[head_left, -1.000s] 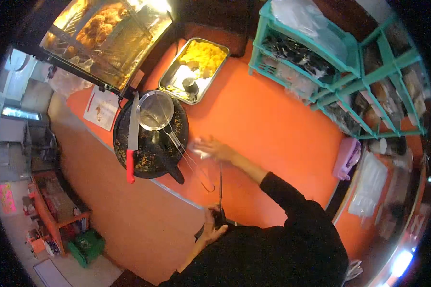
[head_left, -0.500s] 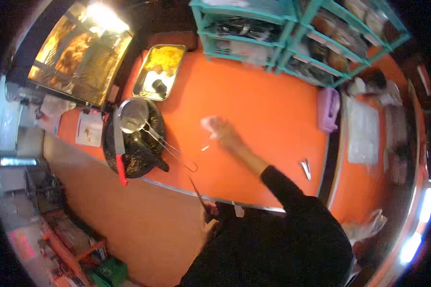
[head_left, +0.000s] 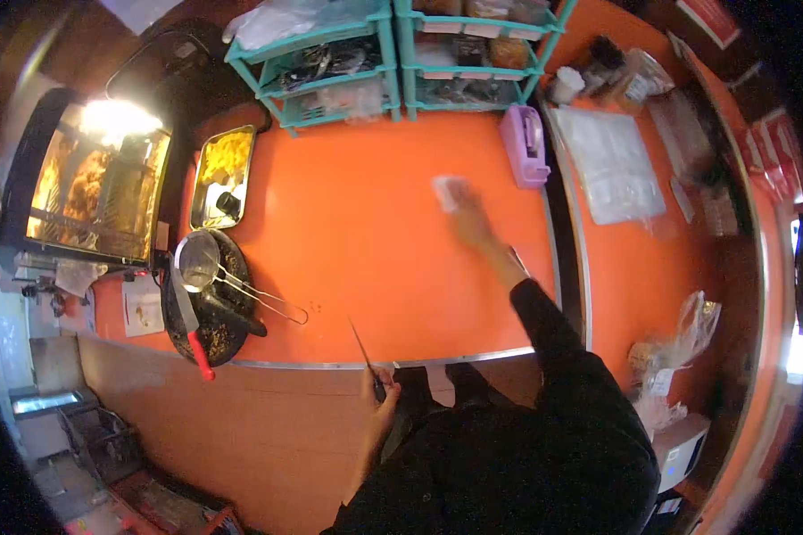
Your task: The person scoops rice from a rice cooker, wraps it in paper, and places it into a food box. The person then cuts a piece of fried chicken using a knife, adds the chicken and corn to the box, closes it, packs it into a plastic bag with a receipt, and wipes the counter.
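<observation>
My left hand [head_left: 384, 390], by the front edge of the orange table, is closed around the dark handle of a knife [head_left: 361, 346], its thin blade angled up over the table. With my right arm stretched out, my right hand [head_left: 469, 218] presses a white tissue [head_left: 448, 193] to the tabletop; the hand is blurred. A small metal clip-like tool [head_left: 520, 261] lies by my right forearm, partly hidden by it. To the left a stone mortar [head_left: 219, 334] holds its pestle [head_left: 235, 314]. A wire strainer [head_left: 197, 260] and a red-handled knife [head_left: 200, 355] rest across it.
A metal tray [head_left: 200, 219] with yellow food stands behind the mortar, beside a lit glass warmer [head_left: 98, 178]. Teal shelves [head_left: 400, 62] line the back. A purple tape dispenser [head_left: 524, 147] stands near the right edge; plastic bags [head_left: 608, 165] lie on the side counter.
The view has turned to the right. My right hand has moved right across the table with the tissue, and a small white scrap seen before no longer shows. My left hand still holds the knife.
</observation>
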Action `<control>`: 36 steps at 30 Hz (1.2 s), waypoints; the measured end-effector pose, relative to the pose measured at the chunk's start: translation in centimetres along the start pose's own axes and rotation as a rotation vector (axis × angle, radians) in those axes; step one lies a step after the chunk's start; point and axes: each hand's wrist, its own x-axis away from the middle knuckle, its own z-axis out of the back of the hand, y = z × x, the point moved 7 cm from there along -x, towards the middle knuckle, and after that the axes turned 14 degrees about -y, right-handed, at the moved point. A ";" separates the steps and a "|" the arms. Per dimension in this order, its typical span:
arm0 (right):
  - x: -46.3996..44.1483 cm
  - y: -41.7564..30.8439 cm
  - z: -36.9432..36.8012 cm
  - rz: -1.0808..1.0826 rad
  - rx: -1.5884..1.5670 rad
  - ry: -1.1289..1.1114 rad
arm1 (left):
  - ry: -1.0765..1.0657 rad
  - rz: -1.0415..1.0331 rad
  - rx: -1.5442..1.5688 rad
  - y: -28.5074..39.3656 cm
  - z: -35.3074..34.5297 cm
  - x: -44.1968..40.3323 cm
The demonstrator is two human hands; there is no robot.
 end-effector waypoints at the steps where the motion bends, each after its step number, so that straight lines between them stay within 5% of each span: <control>1: 1.2 -4.8 0.3 0.099 0.036 -0.026 | -0.016 0.010 -0.005 -0.2 -0.3 -0.1; 3: 3.9 -14.8 1.1 0.300 0.099 -0.076 | -0.067 0.000 -0.131 -0.5 -1.3 -1.0; 4: 4.5 -16.9 2.2 0.070 -0.636 -0.394 | -0.081 -0.008 -0.133 -0.4 -1.7 -1.2; 6: 5.8 -17.4 1.8 -0.176 -1.373 -0.675 | -0.093 -0.010 -0.178 -0.2 -2.1 -1.4; 9: 7.0 -6.8 5.8 -0.105 -1.044 -0.252 | -0.025 -0.064 -0.136 -0.6 -1.5 -1.1; 11: 8.2 -0.3 6.8 -0.310 -0.333 -0.118 | -0.033 -0.068 -0.137 -0.8 -1.7 -1.0; 12: 8.8 2.3 7.0 -0.509 0.277 -0.113 | -0.038 -0.081 -0.132 -0.8 -2.0 -1.4; 17: 9.6 -6.8 0.7 -0.227 -0.181 -0.006 | -0.124 -0.047 -0.223 0.2 -4.2 -2.9; 22: 14.8 -14.1 0.7 -0.159 -0.466 -0.462 | -0.115 -0.101 -0.251 -1.0 -4.1 -3.7; 24: 14.8 -10.1 6.1 -0.066 -1.400 -0.028 | -0.037 -0.111 -0.207 0.0 -4.4 -4.1; 27: 18.7 -0.2 10.0 -0.428 -1.217 0.041 | -0.230 -0.066 -0.601 -3.4 -5.7 -7.5; 28: 21.0 2.6 10.0 -0.577 -1.113 0.094 | -0.322 -0.204 -0.745 -2.4 -8.2 -9.2; 33: 26.7 1.5 13.8 -0.685 -0.577 0.385 | -0.416 -0.598 -0.911 -1.9 -20.5 -18.9; 35: 28.3 0.6 12.5 -0.673 -0.395 0.443 | -0.544 -0.526 -1.127 -3.0 -22.8 -21.6; 36: 28.6 0.8 10.0 -0.681 -0.232 0.301 | -0.655 -0.435 -1.348 -4.2 -23.6 -22.5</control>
